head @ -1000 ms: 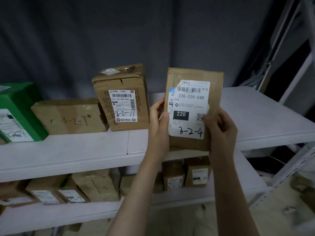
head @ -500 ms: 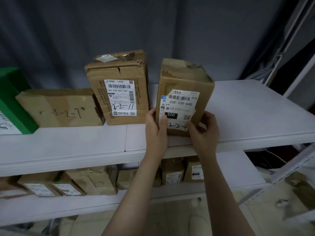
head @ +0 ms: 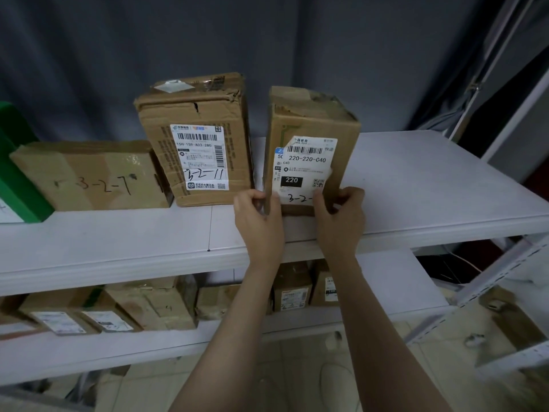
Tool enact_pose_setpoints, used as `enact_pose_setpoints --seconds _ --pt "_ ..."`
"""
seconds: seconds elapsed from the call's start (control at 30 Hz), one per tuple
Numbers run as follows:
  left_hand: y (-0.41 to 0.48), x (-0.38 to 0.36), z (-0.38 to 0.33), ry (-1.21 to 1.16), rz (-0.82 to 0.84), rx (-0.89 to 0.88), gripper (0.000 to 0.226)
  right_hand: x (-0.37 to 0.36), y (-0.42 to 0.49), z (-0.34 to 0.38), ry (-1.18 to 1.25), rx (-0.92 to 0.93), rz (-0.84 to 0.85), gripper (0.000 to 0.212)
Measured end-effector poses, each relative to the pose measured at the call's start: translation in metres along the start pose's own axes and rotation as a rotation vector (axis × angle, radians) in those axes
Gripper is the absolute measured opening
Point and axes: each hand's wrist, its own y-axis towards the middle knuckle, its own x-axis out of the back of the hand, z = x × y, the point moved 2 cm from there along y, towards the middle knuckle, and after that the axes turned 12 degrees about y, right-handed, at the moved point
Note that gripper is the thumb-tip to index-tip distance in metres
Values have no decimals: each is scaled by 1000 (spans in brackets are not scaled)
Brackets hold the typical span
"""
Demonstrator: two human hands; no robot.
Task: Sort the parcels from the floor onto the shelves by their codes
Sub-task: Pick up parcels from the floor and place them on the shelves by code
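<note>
Both hands are holding the lower corners of a brown parcel [head: 309, 138] that is standing upright on the upper shelf [head: 416, 185], just beside the parcel marked 3-2-11 [head: 199, 138] with a narrow gap between them. The left hand [head: 258, 218] is curling its fingers round the parcel's bottom left edge, and the right hand [head: 341, 215] is pinching the bottom right corner, its thumb covering the end of the handwritten code, so only "3-2-" is showing. Further left a flat parcel marked 3-2-7 [head: 89, 176] is lying against a green box [head: 17, 173]. The step in hand seems to be the placing itself: the parcel is looking as if its base is already resting on the shelf. What is needed next, I judge, is squaring it up with its label facing out, then letting go gently so it is not tipping forward, before reaching for another parcel from the floor
</note>
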Motion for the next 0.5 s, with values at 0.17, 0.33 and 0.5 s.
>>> enact_pose_setpoints --seconds 0.17,0.33,0.5 --pt "0 -2 1 50 9 -62 11 -3 1 -2 -129 13 15 28" --pt "-1 -2 1 41 45 -38 15 -7 1 -6 -199 29 21 34" --pt "-2 -3 -1 44 85 -14 22 -8 0 -5 -263 18 54 41"
